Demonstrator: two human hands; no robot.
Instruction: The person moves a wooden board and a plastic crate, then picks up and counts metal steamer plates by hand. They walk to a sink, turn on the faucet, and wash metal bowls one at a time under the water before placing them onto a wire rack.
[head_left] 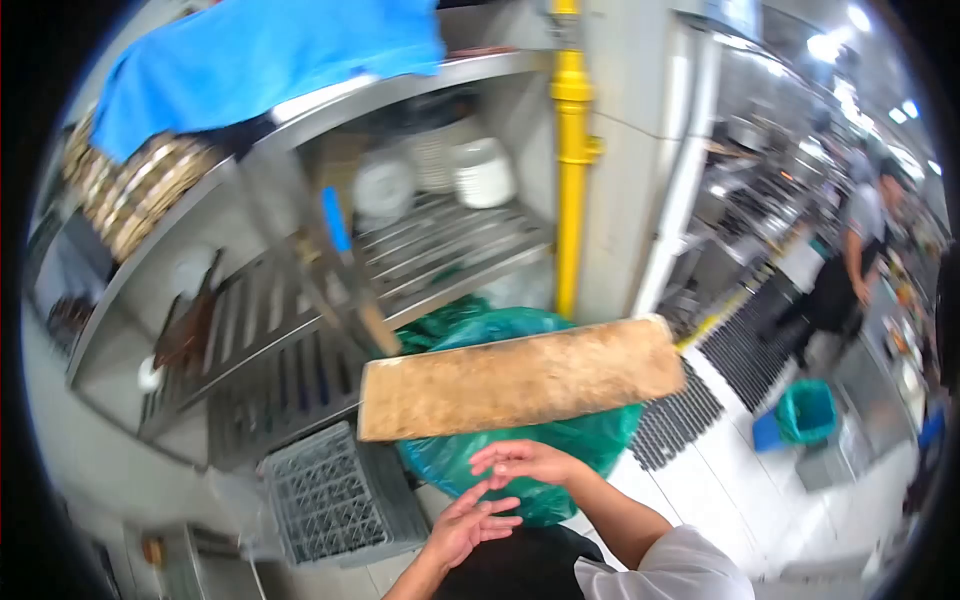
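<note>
1. Steel shelving point(300, 250) fills the space up and to the left of the hands, in what looks like a commercial kitchen with a white tiled floor point(730, 480). White plates point(480, 172) are stacked on its slatted upper tier, a blue cloth point(250, 60) is draped over its top, and a yellow pipe point(570, 160) runs upright beside it.

2. Head view, the hands: both sit low in the middle of the picture. The left hand point(470, 522) is open, fingers spread and pointing up and to the right. The right hand point(525, 462) lies just above it, also open, palm down, fingers pointing left; its forearm runs down to a white sleeve point(680, 570). Neither hand grips anything.

3. Just above the hands a worn wooden board point(520, 380) hangs tilted, its right end higher, apart from both hands.

4. Behind the board sits a bin lined with a green bag point(520, 450). A grey dish rack point(340, 495) lies left of the hands.

5. Far to the right, another person point(850, 270) in a dark apron stands near a small green bin point(808, 410).
</note>
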